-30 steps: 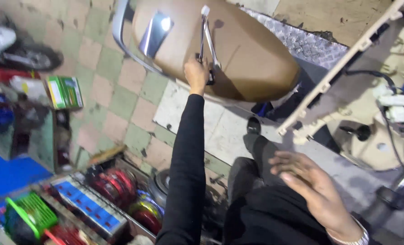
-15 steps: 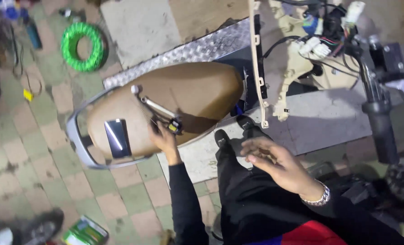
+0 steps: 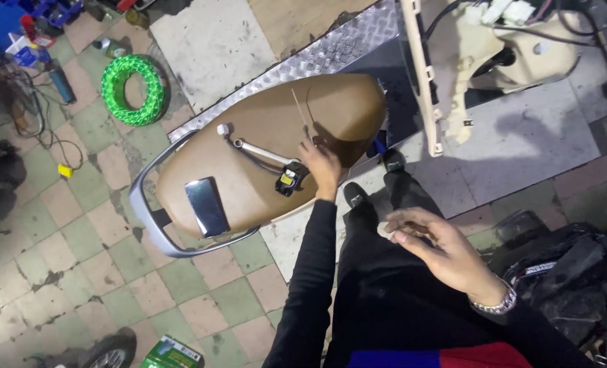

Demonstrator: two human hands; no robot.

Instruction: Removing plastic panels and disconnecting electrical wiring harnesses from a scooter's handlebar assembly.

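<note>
Left hand (image 3: 322, 167) rests on the brown scooter seat (image 3: 269, 153), fingers closed around thin wires (image 3: 302, 112), beside a wrench (image 3: 266, 152). Right hand (image 3: 440, 249) hovers half-open, empty.

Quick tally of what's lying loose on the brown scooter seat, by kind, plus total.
Metal wrench: 1
Shiny flat phone-like slab: 1
Small black-and-yellow part by the left hand: 1
Thin sticks: 2
Total: 5 on the seat. The right hand is off the seat, open, holding nothing I can make out.
</note>
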